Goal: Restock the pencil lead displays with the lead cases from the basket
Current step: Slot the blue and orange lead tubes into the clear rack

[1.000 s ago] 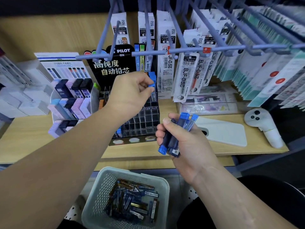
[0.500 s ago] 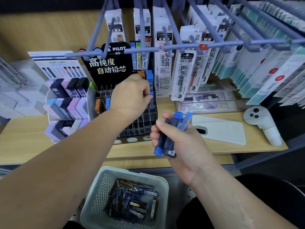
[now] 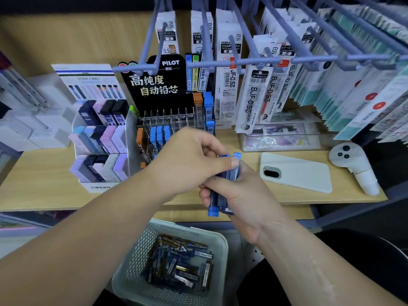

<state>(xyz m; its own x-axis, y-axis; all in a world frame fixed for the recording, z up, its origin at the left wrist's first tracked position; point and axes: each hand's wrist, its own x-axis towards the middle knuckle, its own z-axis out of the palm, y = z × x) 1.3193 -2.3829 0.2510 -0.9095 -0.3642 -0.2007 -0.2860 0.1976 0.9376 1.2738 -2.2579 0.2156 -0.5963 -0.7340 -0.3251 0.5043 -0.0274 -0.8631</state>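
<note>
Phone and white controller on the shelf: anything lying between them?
Nothing. Head view shows only bare shelf wood between the phone and the controller.

At my three o'clock a white phone lies face down on the wooden shelf, a white controller just beside it; pen refill packs hang at one.

Both bare forearms are stretched in from the bottom corners, left one from the lower left and right one from the lower right, with the hands held touching in the middle. The right hand is wrapped round a small bunch of lead cases, thumb laid across the front. The left hand is curled over from above, fingers tucked in, thumb pressed on that bunch's upper ends.
</note>
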